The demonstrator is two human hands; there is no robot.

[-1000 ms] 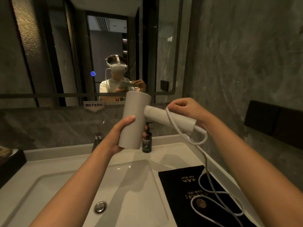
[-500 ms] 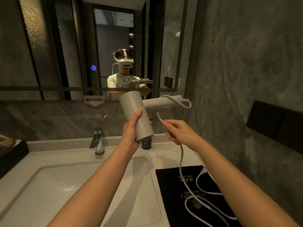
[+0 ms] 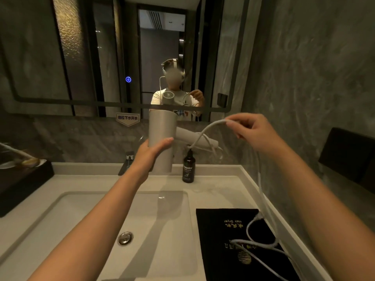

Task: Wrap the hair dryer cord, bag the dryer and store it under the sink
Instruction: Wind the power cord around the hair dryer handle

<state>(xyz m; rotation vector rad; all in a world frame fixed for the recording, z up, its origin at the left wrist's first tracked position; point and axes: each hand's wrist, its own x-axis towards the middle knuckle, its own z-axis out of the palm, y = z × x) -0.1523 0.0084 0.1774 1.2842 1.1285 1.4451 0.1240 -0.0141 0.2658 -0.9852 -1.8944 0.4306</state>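
Head view: left hand (image 3: 150, 154) grips dryer (image 3: 162, 138); right hand (image 3: 253, 130) pinches cord (image 3: 205, 131) (bottle (image 3: 188, 169) below).

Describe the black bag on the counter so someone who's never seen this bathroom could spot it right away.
Start at the white sink basin set in the pale counter. Just right of it, the black bag lies flat with loops of white cord on it. It alone carries gold lettering reading Hair Dryer.

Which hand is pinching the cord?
The right hand pinches the white cord, lifted beside the handle; the left hand grips the hair dryer barrel instead.
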